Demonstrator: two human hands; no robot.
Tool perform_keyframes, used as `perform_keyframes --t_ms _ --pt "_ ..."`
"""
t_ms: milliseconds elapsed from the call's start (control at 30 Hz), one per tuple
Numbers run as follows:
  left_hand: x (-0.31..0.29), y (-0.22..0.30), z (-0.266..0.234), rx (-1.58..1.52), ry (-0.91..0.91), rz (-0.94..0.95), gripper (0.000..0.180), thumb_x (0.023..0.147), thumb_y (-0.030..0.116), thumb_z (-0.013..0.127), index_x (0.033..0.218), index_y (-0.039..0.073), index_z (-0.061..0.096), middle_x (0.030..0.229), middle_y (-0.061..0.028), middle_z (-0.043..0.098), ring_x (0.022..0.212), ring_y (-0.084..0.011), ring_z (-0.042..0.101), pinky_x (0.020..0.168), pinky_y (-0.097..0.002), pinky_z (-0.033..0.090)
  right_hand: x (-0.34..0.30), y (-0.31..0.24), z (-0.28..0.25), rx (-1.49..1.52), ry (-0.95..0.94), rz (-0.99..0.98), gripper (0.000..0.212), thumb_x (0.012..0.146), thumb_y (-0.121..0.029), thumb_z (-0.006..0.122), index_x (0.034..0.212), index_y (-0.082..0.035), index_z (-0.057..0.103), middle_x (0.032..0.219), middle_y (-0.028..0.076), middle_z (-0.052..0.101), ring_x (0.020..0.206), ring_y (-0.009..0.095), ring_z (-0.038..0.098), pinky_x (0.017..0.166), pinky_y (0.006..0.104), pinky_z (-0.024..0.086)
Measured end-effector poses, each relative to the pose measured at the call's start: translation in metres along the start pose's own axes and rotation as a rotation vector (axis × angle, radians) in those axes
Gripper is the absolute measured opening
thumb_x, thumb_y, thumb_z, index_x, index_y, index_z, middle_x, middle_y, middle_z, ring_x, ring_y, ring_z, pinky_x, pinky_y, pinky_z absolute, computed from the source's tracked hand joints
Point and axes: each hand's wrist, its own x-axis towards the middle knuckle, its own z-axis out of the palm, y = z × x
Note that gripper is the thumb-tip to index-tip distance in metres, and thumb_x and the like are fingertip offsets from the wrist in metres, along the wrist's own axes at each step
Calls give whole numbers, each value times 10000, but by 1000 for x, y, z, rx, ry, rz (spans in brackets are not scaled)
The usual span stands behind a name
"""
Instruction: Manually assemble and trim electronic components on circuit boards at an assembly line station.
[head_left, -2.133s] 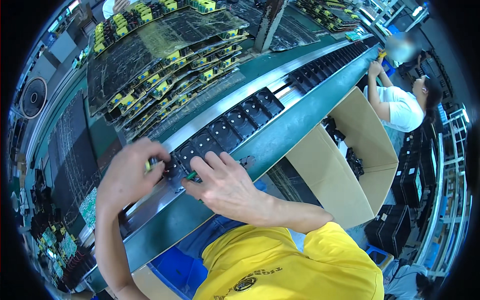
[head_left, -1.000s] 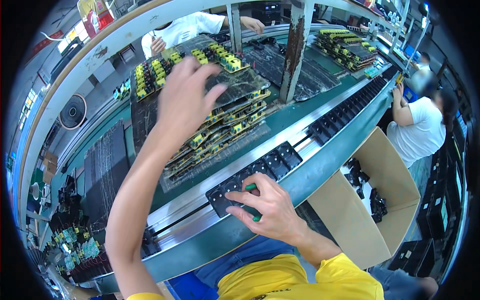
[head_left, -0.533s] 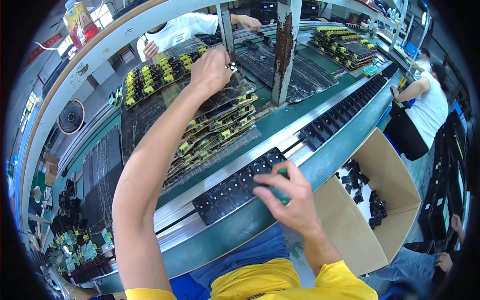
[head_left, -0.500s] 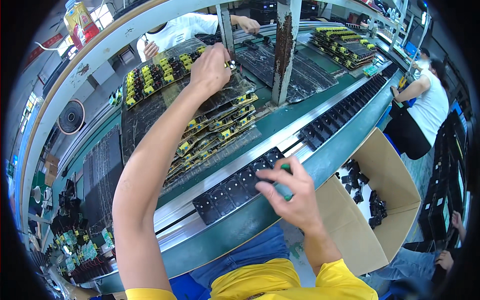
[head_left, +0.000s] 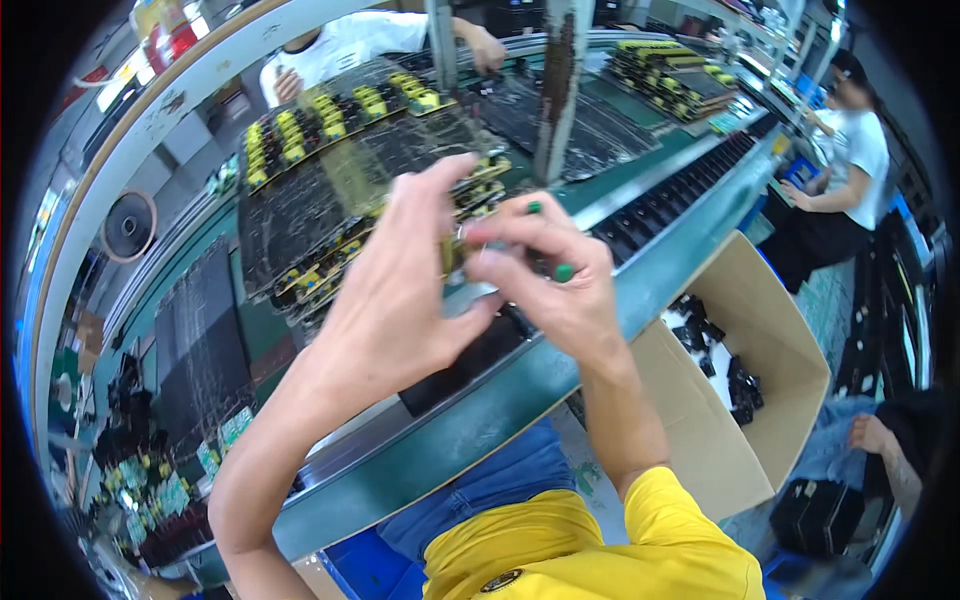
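Both of my hands meet above the rail at the middle. My left hand (head_left: 385, 295) is closed on a small circuit board (head_left: 450, 252) with a yellow part, mostly hidden behind the fingers. My right hand (head_left: 565, 300) pinches at the same board, perhaps at its wires; blur hides the detail. A green-ended hand tool (head_left: 564, 272) is tucked in the right hand's fingers, its kind not visible. Below the hands, a row of black plastic cases (head_left: 470, 368) lies on the metal rail, partly covered. Beyond stands a stack of dark sheets (head_left: 320, 215) carrying yellow-topped boards (head_left: 290, 135).
More black cases (head_left: 680, 195) run along the rail to the far right. An open cardboard box (head_left: 775, 345) with black parts stands at my right. A rusty post (head_left: 562, 90) rises behind the rail. Across the bench is a co-worker's hand (head_left: 485, 50); another person (head_left: 850, 150) works at the right.
My left hand has come back from the board stack with a circuit board. My right hand has risen from the black cases to meet it, still carrying the green-ended tool.
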Motion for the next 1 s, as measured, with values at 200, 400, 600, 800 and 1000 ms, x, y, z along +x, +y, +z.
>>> perform_keyframes --t_ms 200,400,600,800,1000 --pt "-53 5 -33 -224 -13 -320 231 906 45 745 1115 25 650 999 -87 659 832 -200 566 788 -345 505 -23 1 32 182 -63 -101 197 930 9 917 1102 -86 904 1154 47 682 892 108 555 771 241 451" --pt "-90 18 -34 -344 -62 -483 90 998 69 727 1034 37 652 938 -67 647 749 -149 519 714 -284 453 -45 -2 38 218 -170 80 199 905 20 933 1068 -88 900 1146 56 670 925 125 560 759 253 464" --pt "-101 36 -18 -784 321 -572 56 1056 61 731 1042 17 699 962 -57 703 712 -142 552 676 -291 460 -66 -6 49 76 7 -196 183 876 -2 945 1032 -90 905 1093 46 649 917 146 555 742 259 470" --pt "-117 14 -37 -624 21 -810 83 1025 66 765 1036 -12 736 1005 -74 755 796 -171 637 756 -325 519 -86 4 38 -262 -131 -165 234 828 -99 991 1046 -127 911 1108 37 666 893 161 574 736 282 498" --pt "-136 -32 -31 -85 -163 -698 110 982 75 792 1007 -29 765 975 -83 776 824 -200 670 827 -346 553 -108 34 46 -721 -294 -249 243 814 -164 992 1043 -172 910 1131 12 686 883 177 589 763 324 518"
